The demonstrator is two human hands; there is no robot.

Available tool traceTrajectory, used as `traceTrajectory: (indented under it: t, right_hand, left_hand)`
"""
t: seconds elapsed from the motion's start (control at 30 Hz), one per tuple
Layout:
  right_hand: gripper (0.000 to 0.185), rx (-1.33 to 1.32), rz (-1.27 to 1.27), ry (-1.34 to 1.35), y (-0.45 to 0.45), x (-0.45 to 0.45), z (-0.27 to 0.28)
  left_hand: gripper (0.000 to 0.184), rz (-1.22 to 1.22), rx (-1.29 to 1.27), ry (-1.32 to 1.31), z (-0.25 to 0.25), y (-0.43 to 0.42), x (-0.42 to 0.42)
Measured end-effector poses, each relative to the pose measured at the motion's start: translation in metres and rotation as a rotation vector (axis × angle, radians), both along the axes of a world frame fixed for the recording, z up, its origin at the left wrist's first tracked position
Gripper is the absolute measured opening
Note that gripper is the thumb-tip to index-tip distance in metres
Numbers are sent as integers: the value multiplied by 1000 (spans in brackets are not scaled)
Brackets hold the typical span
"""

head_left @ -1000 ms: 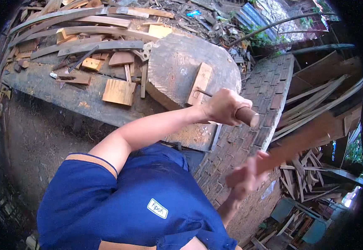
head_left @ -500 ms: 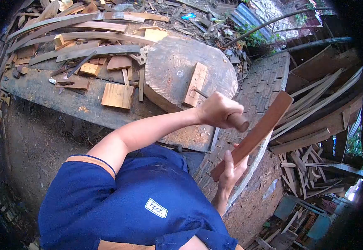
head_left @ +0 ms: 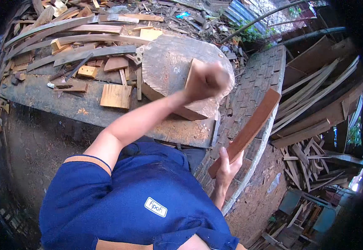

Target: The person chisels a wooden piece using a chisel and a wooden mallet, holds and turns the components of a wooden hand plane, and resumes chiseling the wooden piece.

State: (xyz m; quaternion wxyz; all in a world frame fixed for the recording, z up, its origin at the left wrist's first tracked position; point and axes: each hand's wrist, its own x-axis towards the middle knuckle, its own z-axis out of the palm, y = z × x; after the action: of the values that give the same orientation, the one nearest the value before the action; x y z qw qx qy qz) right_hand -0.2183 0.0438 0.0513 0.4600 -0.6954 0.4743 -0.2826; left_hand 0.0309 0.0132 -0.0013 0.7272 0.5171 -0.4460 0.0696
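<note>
My left hand (head_left: pixel 208 81) is a blurred closed fist over the round log stump (head_left: pixel 164 62). Its wooden-handled tool with a thin metal shaft, plain half a second ago, is mostly hidden by the fist and blur. Beneath the hand, a light wooden block (head_left: pixel 191 71) lies on the stump, partly covered. To the right, my right hand (head_left: pixel 228 163) grips the lower end of a long reddish-brown board (head_left: pixel 252 125), thumb on its near face. The board slants up and away to the right, clear of the stump.
Left of the stump, a workbench (head_left: pixel 94 114) carries a square wood piece (head_left: pixel 115 96), small offcuts and long curved strips (head_left: pixel 85 38). A patterned curved panel (head_left: pixel 260 75) stands beyond the board. More boards (head_left: pixel 306 104) and scrap pile up at right.
My left hand has moved up and left, closer to the block, and turned so the tool's handle no longer sticks out to the right. The board in my right hand has shifted slightly left.
</note>
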Motion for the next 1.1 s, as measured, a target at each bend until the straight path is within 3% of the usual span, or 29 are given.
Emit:
traceTrajectory:
  t: [0.03,0.13,0.2,0.27,0.37,0.8,0.87,1.1]
  right_hand:
    - [49,19,-22,-15,2,1,1]
    - [48,4,-28,-31,-1,-4,-8]
    - [48,-26,-9,-28,0,-3,-9]
    - [48,150,-54,-35,2,1,-2]
    - [49,99,-44,-32,2,2,-6]
    - [51,77,-11,-12,2,8,-6]
    - [34,45,-10,-52,2,11,-7]
    - [33,34,15,-38,-2,14,-8]
  left_hand:
    - [12,4,-116,22,14,-4,16]
    - [13,58,-99,53,35,3,36]
    - [13,42,-113,114,31,0,39]
    - [13,-63,-33,312,25,0,36]
    - [13,-148,-31,400,23,3,30]
    - [15,-185,57,360,14,0,32]
    - [16,-184,80,348,12,0,33]
    - [18,-197,116,326,9,-4,36]
